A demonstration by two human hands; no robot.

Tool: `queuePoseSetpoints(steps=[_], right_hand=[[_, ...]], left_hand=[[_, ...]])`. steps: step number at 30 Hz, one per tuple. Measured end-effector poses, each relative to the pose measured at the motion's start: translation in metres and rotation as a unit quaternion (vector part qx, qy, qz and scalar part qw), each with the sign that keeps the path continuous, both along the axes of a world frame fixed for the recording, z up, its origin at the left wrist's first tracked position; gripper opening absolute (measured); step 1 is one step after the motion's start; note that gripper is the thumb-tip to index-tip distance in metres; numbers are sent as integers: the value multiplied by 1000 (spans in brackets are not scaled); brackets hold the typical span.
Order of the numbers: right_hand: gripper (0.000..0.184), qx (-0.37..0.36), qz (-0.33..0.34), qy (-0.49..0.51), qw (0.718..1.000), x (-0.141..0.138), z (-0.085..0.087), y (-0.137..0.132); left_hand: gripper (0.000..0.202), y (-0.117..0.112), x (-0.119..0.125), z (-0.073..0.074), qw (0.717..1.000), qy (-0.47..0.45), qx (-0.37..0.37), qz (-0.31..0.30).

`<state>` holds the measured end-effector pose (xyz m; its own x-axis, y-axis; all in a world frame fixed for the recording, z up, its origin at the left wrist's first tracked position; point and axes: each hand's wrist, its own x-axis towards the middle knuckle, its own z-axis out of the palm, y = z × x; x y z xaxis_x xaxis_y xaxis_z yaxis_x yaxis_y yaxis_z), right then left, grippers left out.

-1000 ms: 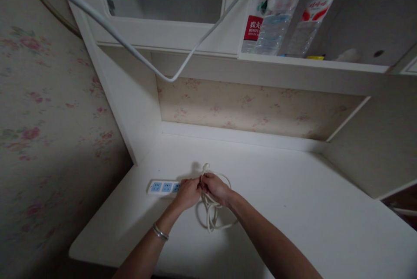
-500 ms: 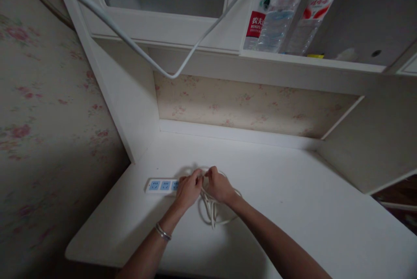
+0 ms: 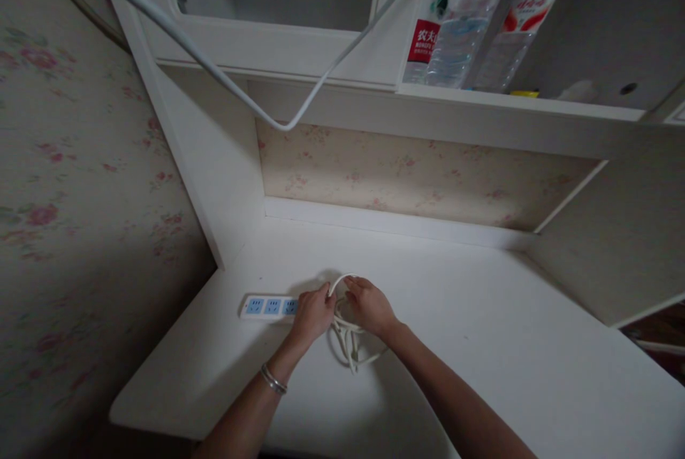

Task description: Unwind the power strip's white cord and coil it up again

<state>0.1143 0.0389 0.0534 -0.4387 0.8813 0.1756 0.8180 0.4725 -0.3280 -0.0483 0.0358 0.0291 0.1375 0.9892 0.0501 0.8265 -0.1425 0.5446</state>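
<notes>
A white power strip (image 3: 261, 317) with blue socket faces lies on the white desk, its right end hidden behind my left hand (image 3: 315, 313). That hand pinches the strip's pale cord (image 3: 350, 340) near the strip. My right hand (image 3: 369, 304) is curled around the same cord a little to the right, with an arched piece of it running between both hands. Below and between the hands, loose loops of the cord rest on the desk. A silver bangle circles my left wrist.
The desk (image 3: 481, 373) runs back to a floral-papered panel (image 3: 407, 170). Above it, a shelf holds several plastic bottles (image 3: 465, 31). A thick pale cable (image 3: 214, 73) hangs across the upper view. Floral wallpaper (image 3: 53, 180) covers the left wall.
My hands have moved slightly apart, the right one shifting right. An arch of cord now shows between them, and the loops below have drawn closer together.
</notes>
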Motion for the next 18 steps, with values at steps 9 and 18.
queuePoseSetpoints(steps=[9, 18], right_hand=[[25, -99, -9, 62, 993, -1, -9, 9], [26, -54, 15, 108, 993, 36, 4, 22]], left_hand=[[29, 1, -2, -6, 999, -40, 15, -33], [36, -1, -13, -5, 995, -60, 32, -67]])
